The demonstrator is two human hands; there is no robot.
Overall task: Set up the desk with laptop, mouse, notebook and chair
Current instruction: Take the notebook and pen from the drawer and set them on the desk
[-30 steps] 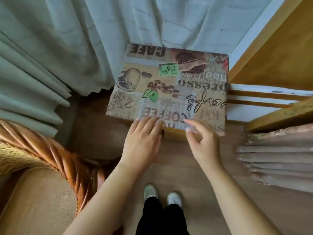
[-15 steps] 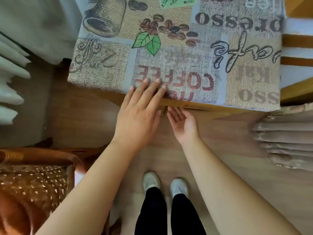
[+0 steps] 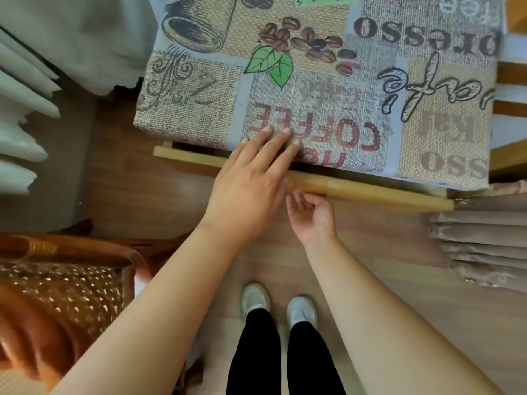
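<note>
my shoes (image 3: 278, 306) on the wood floor | wicker chair (image 3: 57, 295) at my near left | right hand (image 3: 312, 215) palm up, fingers curled under the drawer front (image 3: 356, 192) | left hand (image 3: 251, 183) flat, fingers spread on the coffee-print cloth (image 3: 328, 81) over the desk | curtain (image 3: 71, 38) far left
</note>
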